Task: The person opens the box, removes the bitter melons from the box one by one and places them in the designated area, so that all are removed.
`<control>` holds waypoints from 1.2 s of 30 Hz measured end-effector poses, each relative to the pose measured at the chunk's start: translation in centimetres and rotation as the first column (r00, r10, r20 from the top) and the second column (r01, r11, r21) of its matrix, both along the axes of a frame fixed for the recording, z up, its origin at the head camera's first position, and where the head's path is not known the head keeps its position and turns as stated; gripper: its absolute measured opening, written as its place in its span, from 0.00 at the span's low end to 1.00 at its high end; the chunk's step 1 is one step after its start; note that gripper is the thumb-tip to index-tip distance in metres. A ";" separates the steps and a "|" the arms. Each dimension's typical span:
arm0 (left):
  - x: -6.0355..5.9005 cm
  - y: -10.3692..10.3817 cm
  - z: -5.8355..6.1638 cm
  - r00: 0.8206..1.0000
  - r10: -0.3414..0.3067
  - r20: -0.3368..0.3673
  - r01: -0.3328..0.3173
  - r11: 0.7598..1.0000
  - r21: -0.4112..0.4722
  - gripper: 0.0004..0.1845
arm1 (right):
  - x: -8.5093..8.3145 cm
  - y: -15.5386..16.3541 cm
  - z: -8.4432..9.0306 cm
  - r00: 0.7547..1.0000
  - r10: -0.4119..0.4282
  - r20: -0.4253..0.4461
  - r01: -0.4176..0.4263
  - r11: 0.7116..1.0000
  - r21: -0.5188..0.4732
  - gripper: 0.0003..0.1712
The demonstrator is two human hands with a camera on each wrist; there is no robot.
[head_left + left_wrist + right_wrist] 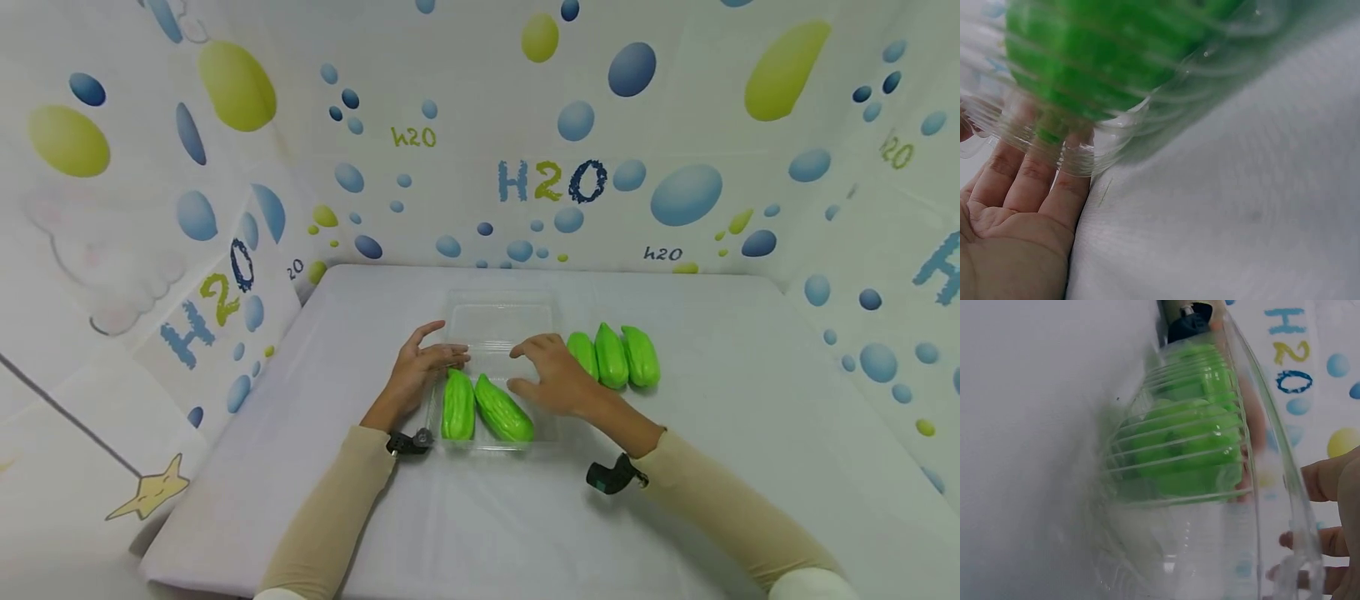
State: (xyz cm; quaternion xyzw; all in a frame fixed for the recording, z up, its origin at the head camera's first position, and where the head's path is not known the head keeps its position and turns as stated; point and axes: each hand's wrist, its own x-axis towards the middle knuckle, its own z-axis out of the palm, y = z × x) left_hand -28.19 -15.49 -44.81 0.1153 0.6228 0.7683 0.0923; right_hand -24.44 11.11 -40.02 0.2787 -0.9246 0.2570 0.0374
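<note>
A clear plastic clamshell box point(546, 427) lies on the table with its lid point(501, 321) folded back away from me. Two bright green, ridged bitter melons sit inside: one upright in line with the left wall point(458, 407), the other slanted beside it point(504, 412). My left hand point(411, 373) is at the box's left side, its fairly straight fingers point(1035, 178) against the ribbed wall. Over the box's right part hovers my right hand point(553, 375), thumb and fingers spread apart with nothing between them. In the right wrist view the box wall point(1210, 537) stands before its fingers.
Three more green bitter melons point(612, 357) lie in a row right of the box, the nearest partly behind my right hand. A white cloth covers the table point(720, 350). Printed curtains point(465, 100) with spots and lettering surround it at the back and sides.
</note>
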 end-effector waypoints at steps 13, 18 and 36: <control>-0.9 -0.4 -1.7 0.999 0.009 -0.047 -0.009 1.000 0.007 0.32 | 0.2 -1.0 0.2 0.991 0.113 0.072 -0.121 0.984 0.128 0.33; -1.2 -0.3 -2.1 0.999 0.030 -0.038 -0.031 1.000 -0.005 0.34 | 0.5 -1.5 0.1 0.984 0.135 0.121 -0.154 0.974 0.169 0.37; -1.3 -0.5 -2.3 0.999 0.015 -0.047 -0.015 1.000 0.004 0.34 | 1.3 -2.5 -1.6 0.977 0.155 0.148 -0.189 0.949 0.254 0.41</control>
